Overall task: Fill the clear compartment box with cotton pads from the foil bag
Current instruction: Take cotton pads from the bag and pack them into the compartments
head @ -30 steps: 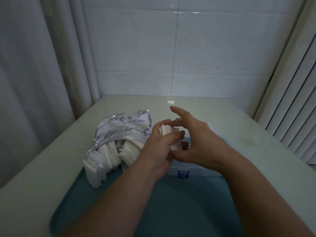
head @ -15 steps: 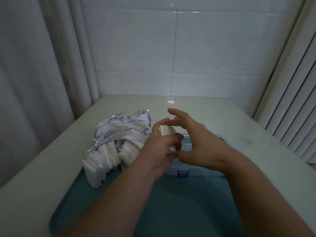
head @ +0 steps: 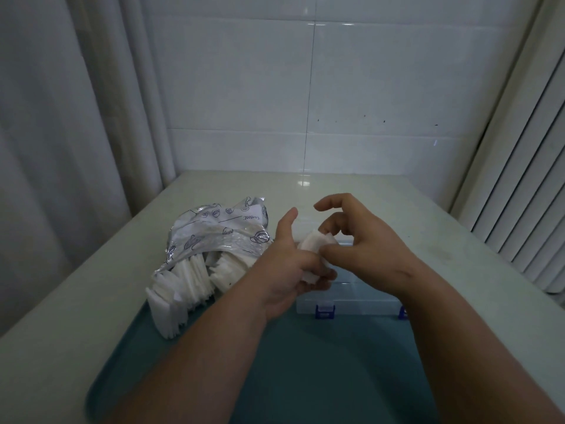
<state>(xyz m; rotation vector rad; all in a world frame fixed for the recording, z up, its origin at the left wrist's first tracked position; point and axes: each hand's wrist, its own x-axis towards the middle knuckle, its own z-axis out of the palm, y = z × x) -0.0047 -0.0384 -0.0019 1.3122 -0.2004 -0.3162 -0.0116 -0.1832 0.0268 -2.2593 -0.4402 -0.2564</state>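
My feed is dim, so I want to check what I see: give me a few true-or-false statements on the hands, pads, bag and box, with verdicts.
1. The left hand holds a stack of pads. True.
2. The bag lies right of the box. False: it lies left of it.
3. Loose pads spill from the bag onto the tray. True.
4. The box's latches are red. False: they are blue.
5. The right hand rests flat on the table. False: its fingers pinch the stack, above the box.
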